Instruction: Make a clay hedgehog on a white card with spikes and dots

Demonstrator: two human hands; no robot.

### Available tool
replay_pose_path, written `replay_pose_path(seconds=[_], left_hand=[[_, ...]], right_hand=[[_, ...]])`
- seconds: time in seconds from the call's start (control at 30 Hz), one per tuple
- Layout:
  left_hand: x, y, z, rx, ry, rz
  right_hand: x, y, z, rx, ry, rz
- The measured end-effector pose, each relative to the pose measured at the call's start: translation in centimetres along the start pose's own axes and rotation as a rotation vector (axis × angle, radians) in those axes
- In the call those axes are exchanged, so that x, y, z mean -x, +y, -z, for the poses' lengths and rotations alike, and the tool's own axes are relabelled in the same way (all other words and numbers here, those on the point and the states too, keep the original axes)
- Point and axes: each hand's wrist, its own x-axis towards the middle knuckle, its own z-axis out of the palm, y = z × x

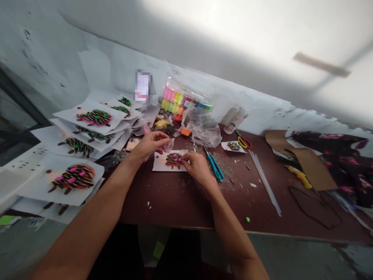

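Note:
A small white card lies on the dark red table, bearing a hedgehog picture with dark striped spines and pink dots. Over its upper left edge, my left hand pinches a clear plastic wrapper with something pink inside. At the card's right end, my right hand has its thumb and fingers closed against the hedgehog; what sits between the fingertips is hidden. Just right of that hand lies a teal utility knife.
Hedgehog sheets are piled at left. Behind stand a pack of coloured clay, a crumpled plastic bag and a white bottle. Scissors, glue sticks and a yellow glue gun lie to the right.

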Motion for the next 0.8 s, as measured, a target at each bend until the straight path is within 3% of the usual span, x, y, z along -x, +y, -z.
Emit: replay_pose_path(seconds=[0.13, 0.43, 0.8], left_hand=[[0.3, 0.3, -0.1, -0.088, -0.091, -0.021], [1.3, 1.2, -1.8, -0.422, -0.526, 0.044], [1.7, 1.8, -2.5, -0.594, -0.612, 0.056]], right_hand=[[0.1, -0.1, 0.1, 0.02, 0.002, -0.009], [0.1, -0.2, 0.2, 0.037, -0.012, -0.003], [0.1, -0.1, 0.1, -0.008, -0.007, 0.001]])
